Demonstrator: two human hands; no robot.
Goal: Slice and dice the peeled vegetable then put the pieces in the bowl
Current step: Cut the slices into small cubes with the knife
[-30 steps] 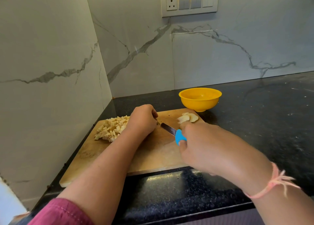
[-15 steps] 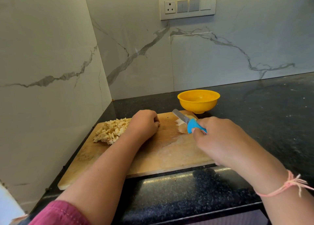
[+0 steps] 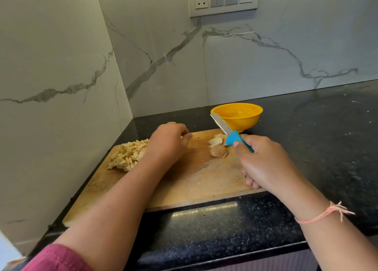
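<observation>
Your right hand (image 3: 263, 164) grips the knife (image 3: 231, 131) by its blue handle, with the blade raised and its tip in front of the bowl (image 3: 237, 115). Your left hand (image 3: 169, 139) rests on the board (image 3: 184, 184) with fingers curled; can't tell if it pinches anything. The dice (image 3: 128, 154) sit on the board's left side, touching that wrist. The slices (image 3: 217, 145) lie beside the knife. The bowl stands on the desk (image 3: 317, 137) behind the board.
</observation>
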